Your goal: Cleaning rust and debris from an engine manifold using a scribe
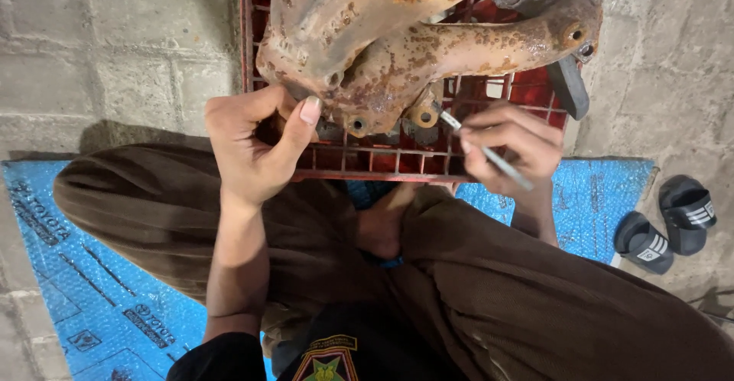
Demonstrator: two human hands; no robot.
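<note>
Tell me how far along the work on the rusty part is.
Done: little shows; the rusty metal casting on the red crate is coated in rust all over. In hand: left hand steadies its lower edge, right hand works a thin metal tool at a flange hole. Left: nearly the whole surface.

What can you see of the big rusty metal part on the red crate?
The rusty metal part looks like cast metal, with thick curved tube-like branches and small bolt holes along its near edge. Orange-brown rust covers it. It lies on the red plastic crate. The left hand grips its near edge; the right hand holds a thin metal tool to it.
</note>
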